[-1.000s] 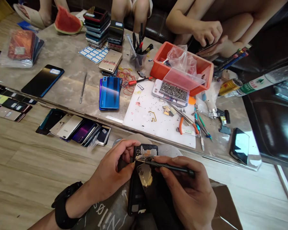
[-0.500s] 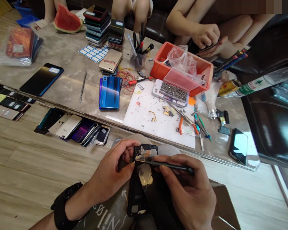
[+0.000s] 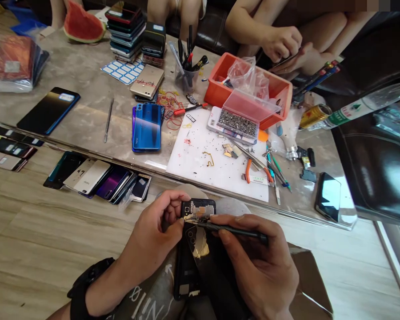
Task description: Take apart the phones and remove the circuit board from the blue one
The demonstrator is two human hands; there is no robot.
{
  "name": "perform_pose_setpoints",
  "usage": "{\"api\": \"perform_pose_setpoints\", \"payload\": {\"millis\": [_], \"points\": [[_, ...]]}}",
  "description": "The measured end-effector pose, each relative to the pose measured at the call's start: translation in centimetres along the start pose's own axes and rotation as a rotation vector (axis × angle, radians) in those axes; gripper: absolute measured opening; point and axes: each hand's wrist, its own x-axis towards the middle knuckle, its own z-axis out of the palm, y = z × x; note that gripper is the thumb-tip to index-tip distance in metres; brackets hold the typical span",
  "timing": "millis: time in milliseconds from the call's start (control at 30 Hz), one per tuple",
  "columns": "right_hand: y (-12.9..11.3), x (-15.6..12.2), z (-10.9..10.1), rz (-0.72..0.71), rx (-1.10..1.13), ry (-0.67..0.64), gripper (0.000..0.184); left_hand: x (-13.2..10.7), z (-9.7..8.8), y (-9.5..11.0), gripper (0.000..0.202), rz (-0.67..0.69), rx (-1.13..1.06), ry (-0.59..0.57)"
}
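Note:
On my lap lies an opened phone [image 3: 183, 275], its circuit board and metal shields bare at the upper end. My left hand [image 3: 153, 240] grips the phone's upper left edge with curled fingers and thumb. In my right hand [image 3: 263, 262] is a black-handled screwdriver [image 3: 240, 231], held almost level between thumb and fingers. Its thin tip reaches the left side of the board, close to my left thumb; the exact contact point is too small to tell. A dark back cover [image 3: 216, 284] with camera openings and a gold patch lies slantwise across the phone, partly behind my right hand.
Beyond my knees stands a table with a white mat [image 3: 186, 160], bearing a screw box [image 3: 238, 122], orange-handled pliers [image 3: 248, 171] and small parts. Behind are an orange bin [image 3: 216, 91], a pen cup [image 3: 186, 80] and stacked phones [image 3: 125, 33]. Another person's hands [image 3: 283, 44] work at far right.
The camera view has shifted slightly, so the table's things sit a little further left and up. Both hands keep their grips, and the screwdriver tip stays at the same part of the board.

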Motion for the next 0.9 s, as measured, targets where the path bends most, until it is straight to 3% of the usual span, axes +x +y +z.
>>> {"api": "perform_pose_setpoints", "payload": {"millis": [700,900], "points": [[0.2,0.0,-0.3,-0.056,-0.038,-0.086,0.032,-0.1,-0.3,-0.5,0.032,0.025,-0.017,0.011],[-1.4,0.6,-0.7,-0.235,-0.195,-0.189,0.038,0.2,-0.3,-0.4,0.033,0.025,-0.006,0.014]]}}
